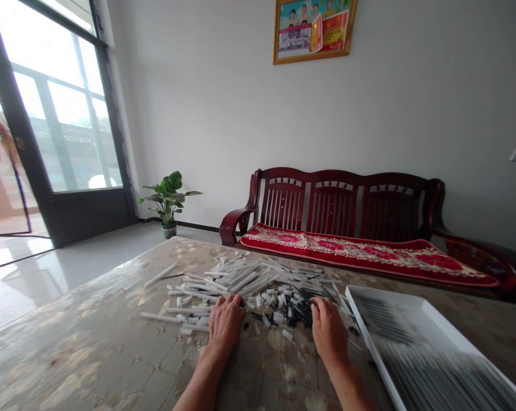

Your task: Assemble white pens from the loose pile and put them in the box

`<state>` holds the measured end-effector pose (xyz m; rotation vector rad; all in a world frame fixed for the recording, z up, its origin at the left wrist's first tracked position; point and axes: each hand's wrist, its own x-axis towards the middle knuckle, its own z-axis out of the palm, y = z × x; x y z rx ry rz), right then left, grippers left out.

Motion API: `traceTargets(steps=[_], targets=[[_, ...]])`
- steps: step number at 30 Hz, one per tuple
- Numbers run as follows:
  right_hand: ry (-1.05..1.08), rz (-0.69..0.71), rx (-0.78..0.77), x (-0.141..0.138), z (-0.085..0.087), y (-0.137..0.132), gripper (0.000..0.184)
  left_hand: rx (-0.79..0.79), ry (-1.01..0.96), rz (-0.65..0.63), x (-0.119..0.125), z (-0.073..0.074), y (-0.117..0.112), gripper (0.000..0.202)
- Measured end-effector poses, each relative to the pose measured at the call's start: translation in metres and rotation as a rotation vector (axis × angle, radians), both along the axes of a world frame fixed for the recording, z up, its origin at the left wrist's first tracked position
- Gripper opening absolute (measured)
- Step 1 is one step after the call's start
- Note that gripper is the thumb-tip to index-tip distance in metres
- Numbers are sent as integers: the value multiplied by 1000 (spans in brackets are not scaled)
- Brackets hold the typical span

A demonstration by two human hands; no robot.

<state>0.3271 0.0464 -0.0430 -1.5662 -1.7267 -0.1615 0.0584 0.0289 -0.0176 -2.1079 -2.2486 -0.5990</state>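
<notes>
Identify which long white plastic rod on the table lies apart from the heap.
The slanted long white rod beyond the left edge of the heap of white rods, up the table from the left hand; it lies apart, unlike the rods packed in the heap.

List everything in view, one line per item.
table: one, beige marble pattern, under the work
rods: many, white, scattered mid-table
black pieces: many, black, heaped at the pile's near right
tray: one, white, table's right, holding dark rows, blurred
bench: one, dark red wood, along the wall
cushion: one, red patterned, on the bench
plant: one, green, grey pot, on the floor by the door
picture: one, gold frame, on the wall
glass door: one, black frame, far left
left hand: one, at the pile's near edge
right hand: one, on the black pieces
</notes>
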Motion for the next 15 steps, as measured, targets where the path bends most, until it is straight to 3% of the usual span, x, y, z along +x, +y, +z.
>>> traceTargets(steps=[6,15], targets=[[-5,29,77,-2,-12,5,33,-48,35,-21,0,2,-2,23],[0,23,85,-3,-19,7,35,7,2,-73,-3,-3,4,12]])
